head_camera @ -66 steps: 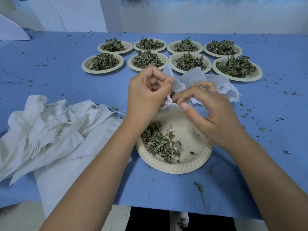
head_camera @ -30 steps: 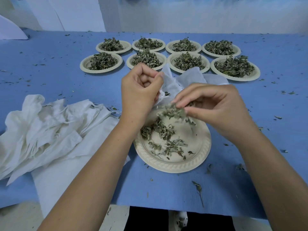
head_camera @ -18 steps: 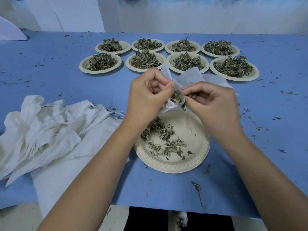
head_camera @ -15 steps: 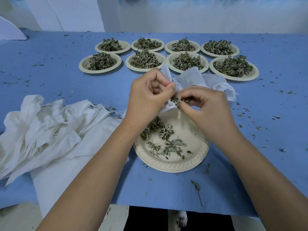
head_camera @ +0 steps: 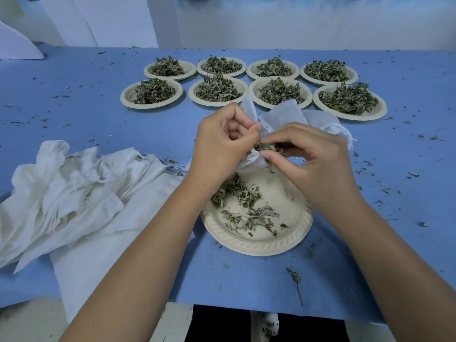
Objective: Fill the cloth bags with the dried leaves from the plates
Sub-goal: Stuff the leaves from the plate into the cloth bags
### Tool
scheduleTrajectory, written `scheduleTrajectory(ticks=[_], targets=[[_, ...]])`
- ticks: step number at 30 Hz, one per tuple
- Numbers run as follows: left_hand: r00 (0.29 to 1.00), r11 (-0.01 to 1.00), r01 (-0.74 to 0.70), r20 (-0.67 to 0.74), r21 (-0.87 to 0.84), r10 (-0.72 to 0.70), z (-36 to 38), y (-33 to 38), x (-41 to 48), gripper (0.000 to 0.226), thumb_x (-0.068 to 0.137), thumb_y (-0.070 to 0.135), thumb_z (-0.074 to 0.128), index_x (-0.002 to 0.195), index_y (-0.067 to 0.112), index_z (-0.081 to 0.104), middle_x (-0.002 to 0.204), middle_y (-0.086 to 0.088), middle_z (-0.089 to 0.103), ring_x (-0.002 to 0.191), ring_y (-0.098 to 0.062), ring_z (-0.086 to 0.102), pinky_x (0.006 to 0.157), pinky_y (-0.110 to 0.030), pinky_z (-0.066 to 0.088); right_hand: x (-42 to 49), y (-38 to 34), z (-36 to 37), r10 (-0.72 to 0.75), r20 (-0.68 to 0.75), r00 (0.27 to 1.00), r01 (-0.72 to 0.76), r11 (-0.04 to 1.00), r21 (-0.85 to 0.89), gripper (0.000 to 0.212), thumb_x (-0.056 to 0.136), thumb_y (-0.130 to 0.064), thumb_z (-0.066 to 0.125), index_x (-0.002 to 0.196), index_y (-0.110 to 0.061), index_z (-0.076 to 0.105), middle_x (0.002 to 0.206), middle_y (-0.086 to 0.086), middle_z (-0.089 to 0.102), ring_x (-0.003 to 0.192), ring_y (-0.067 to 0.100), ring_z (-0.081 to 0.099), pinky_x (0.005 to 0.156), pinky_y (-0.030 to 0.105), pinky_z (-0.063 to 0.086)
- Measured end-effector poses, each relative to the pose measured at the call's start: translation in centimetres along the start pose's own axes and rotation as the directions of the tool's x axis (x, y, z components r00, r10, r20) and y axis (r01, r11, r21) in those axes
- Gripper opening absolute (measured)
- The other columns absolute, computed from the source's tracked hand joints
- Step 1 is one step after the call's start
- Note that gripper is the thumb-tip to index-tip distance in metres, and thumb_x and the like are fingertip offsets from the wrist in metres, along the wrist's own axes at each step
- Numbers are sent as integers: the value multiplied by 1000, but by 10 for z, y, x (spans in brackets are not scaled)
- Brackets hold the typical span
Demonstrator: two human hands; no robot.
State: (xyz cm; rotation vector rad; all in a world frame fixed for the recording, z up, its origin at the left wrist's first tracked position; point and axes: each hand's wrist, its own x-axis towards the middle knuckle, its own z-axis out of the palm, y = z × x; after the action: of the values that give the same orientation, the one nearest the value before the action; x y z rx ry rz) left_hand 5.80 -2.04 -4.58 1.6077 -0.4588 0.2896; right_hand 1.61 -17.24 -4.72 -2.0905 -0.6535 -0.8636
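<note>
**Q:** What takes up most of the view?

**A:** A blue tabletop [head_camera: 74, 119] strewn with leaf crumbs. A heap of empty white bags [head_camera: 74, 193] lies at the left, and eight full plates [head_camera: 128, 99] stand in two rows at the far side.

**Q:** And closer in?

**A:** A near plate [head_camera: 259, 245] is partly emptied. Above its far rim, the left hand [head_camera: 222, 144] has its fingers curled, pinching the mouth of a cloth bag [head_camera: 283, 114]. The right hand [head_camera: 315, 164] pinches a clump of dried leaves [head_camera: 267, 146] at that opening.
</note>
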Motion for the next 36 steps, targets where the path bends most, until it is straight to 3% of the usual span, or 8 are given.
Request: scheduleTrajectory(ticks=[6,11,13,18,23,28,32,36], targets=[[991,999,-33,126,-3,33,3,0,-3,25,86,-4,67,70,13,56,48,13,57,39,2,48,44,-9,36,0,1,11,14,113,993,-4,996,-86,5,75,7,71,74,3,72,68,10,68,60,22,62,61,32,48],[1000,999,-13,1,-43,13,-1,0,0,25,89,0,65,71,15,56,48,11,54,37,0,43,39,-13,35,3,3,1,183,253,950,-217,970,110,28,87,-9,61,115,-6,63,109,1,62,101,8,59,90,24,49],[999,999,0,-50,-49,-2,-1,1,2,26,90,-1,64,71,15,55,47,11,53,35,0,42,38,-14,34,4,2,-1,166,242,956,-207,966,155,35,85,-5,63,120,-8,58,114,0,55,107,5,55,91,21,49],[999,999,-17,-42,-41,16,-1,2,0,25,90,0,64,71,13,54,47,11,52,35,-2,41,38,-14,34,1,-3,2,228,24,973,-225,928,298,21,80,5,70,91,-10,62,91,1,59,85,15,62,75,24,56],[997,997,-70,37,-40,72,1,3,-3,24,87,-2,66,72,13,55,50,11,55,41,1,47,44,-13,38,-2,-5,9,51,-59,997,-48,998,50,5,80,6,70,80,1,70,78,7,67,72,11,63,68,22,54],[994,995,-97,52,-1,97,1,1,-3,25,86,-2,68,72,15,56,54,10,55,47,-1,48,49,-13,39,-2,-1,10,-16,228,973,38,995,-94,15,88,0,53,78,-3,64,75,-3,56,69,15,54,67,31,45],[994,994,-109,-1,-22,109,1,1,-2,24,87,2,66,73,17,55,53,11,56,45,0,48,45,-15,39,1,-4,1,-87,108,990,99,988,-114,25,91,-12,47,87,0,69,86,4,68,83,19,61,81,32,44],[991,992,-125,45,-20,126,1,2,-4,24,86,0,66,72,16,55,54,14,57,46,2,49,47,-13,39,-2,-10,9,-85,329,940,163,963,-215,29,90,-27,46,86,-6,66,84,-4,61,85,13,54,99,36,29]])
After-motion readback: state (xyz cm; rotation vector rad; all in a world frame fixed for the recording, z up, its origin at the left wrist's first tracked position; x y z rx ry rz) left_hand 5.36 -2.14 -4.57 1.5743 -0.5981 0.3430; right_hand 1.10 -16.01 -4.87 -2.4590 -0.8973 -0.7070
